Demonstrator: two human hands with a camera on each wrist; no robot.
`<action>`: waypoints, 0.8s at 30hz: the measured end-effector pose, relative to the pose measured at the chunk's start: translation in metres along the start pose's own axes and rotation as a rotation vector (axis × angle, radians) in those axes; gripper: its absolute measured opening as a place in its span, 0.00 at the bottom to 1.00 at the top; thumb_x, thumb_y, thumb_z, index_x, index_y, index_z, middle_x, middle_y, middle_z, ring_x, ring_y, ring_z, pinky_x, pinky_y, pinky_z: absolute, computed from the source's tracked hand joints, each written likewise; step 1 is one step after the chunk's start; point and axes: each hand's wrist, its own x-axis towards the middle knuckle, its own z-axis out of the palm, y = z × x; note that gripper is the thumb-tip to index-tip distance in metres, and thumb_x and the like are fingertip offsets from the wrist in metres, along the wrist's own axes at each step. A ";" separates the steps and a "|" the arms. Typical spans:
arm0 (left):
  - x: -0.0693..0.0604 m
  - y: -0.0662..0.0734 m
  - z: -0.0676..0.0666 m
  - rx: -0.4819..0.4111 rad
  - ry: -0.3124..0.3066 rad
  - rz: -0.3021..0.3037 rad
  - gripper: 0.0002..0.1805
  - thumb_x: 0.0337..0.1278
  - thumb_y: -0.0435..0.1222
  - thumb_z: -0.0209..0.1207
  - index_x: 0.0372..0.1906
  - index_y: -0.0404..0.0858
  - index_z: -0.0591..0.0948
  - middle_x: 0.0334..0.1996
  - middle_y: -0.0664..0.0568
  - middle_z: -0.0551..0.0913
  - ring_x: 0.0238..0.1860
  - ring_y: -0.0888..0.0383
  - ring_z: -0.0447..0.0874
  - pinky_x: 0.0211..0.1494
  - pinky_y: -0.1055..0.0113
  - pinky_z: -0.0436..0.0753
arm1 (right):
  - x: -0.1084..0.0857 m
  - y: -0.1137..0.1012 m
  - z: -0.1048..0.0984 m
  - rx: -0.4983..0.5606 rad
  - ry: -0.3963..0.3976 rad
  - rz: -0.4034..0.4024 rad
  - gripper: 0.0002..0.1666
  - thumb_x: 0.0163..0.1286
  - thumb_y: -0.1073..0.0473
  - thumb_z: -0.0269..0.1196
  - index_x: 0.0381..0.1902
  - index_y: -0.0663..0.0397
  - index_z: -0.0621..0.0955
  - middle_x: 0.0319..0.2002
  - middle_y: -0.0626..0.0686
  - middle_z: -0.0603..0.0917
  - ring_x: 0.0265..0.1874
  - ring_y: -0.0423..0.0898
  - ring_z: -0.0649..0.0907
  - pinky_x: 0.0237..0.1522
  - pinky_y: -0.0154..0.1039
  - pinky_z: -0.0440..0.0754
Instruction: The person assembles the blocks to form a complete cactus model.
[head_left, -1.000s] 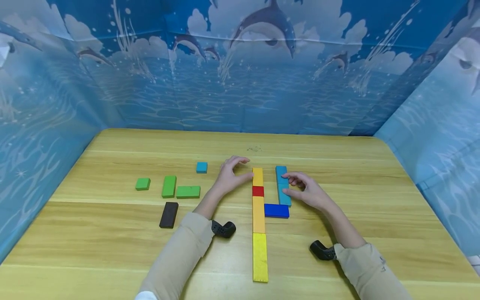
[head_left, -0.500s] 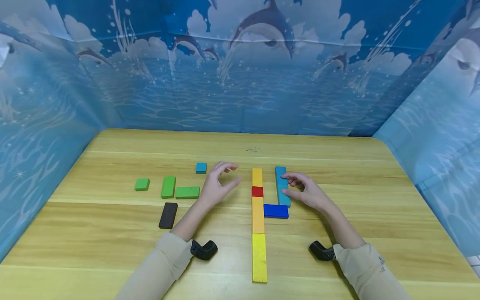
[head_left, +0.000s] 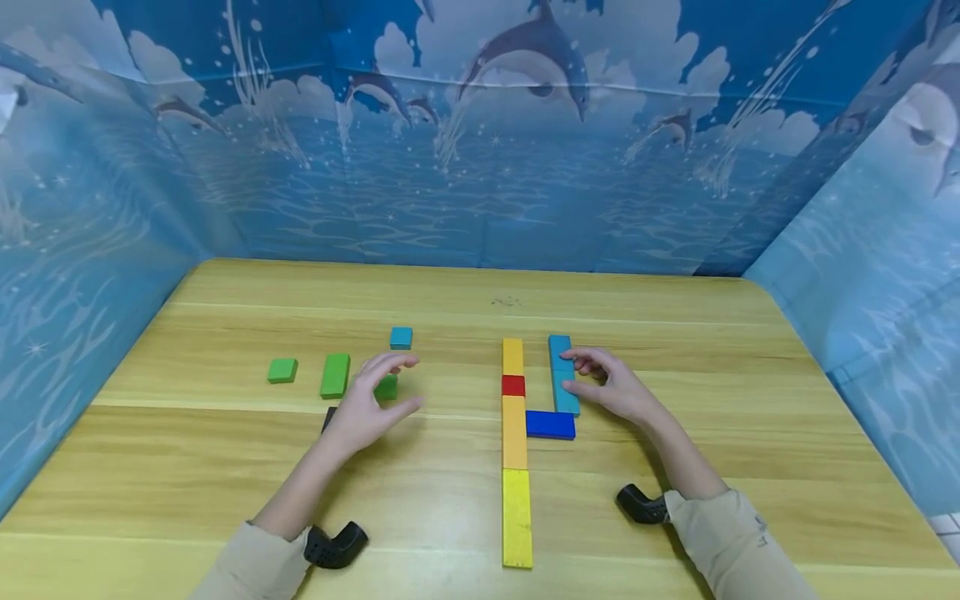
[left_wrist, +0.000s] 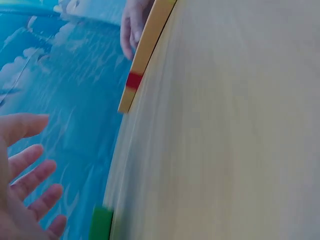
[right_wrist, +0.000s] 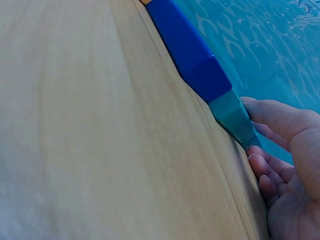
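A person's left hand (head_left: 363,412) hovers over the wooden table (head_left: 675,317), thumb spread well away from the loosely bent fingers, holding nothing. The right hand (head_left: 615,390) reaches in from the other side, thumb and forefinger parted, their tips at the side of two light-blue pieces, one on the upper light-blue block (head_left: 559,347), the other on the lower light-blue block (head_left: 564,402); the two lie end to end on the tabletop.

At their near end, a dark blue block (head_left: 551,425) lies crosswise, bridging to a straight column: a long yellow block (head_left: 517,518) nearest the person, then an orange block (head_left: 514,433), a red block (head_left: 513,385) and an amber block (head_left: 513,357) farthest out.

Beyond the left hand lies a light-blue square (head_left: 401,337). A green block (head_left: 387,387) and a black block (head_left: 328,417) are partly hidden behind that hand, while a green rectangle (head_left: 335,376) and a green square (head_left: 282,370) sit farther left. Black devices (head_left: 336,546) project from both beige cuffs, and a dolphin-printed curtain (head_left: 525,208) surrounds the table's far and side edges.
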 end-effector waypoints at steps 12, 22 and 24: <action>-0.043 -0.042 -0.052 0.176 -0.071 -0.078 0.33 0.43 0.37 0.68 0.59 0.40 0.71 0.58 0.43 0.69 0.60 0.42 0.61 0.57 0.38 0.57 | 0.003 0.016 0.001 0.006 0.008 -0.008 0.25 0.61 0.58 0.63 0.55 0.58 0.74 0.39 0.57 0.73 0.39 0.51 0.69 0.37 0.34 0.67; -0.066 -0.058 -0.074 0.269 -0.120 -0.099 0.35 0.39 0.41 0.70 0.57 0.40 0.72 0.56 0.45 0.69 0.59 0.42 0.59 0.55 0.37 0.58 | 0.003 0.015 0.001 0.012 0.007 -0.010 0.25 0.61 0.57 0.64 0.55 0.58 0.74 0.39 0.56 0.73 0.38 0.51 0.69 0.37 0.34 0.67; -0.067 -0.060 -0.076 0.279 -0.134 -0.103 0.36 0.39 0.43 0.70 0.58 0.41 0.71 0.56 0.45 0.69 0.58 0.42 0.60 0.55 0.37 0.57 | 0.003 0.016 0.001 0.010 0.007 -0.010 0.25 0.61 0.57 0.64 0.55 0.58 0.74 0.39 0.56 0.73 0.38 0.51 0.69 0.37 0.34 0.67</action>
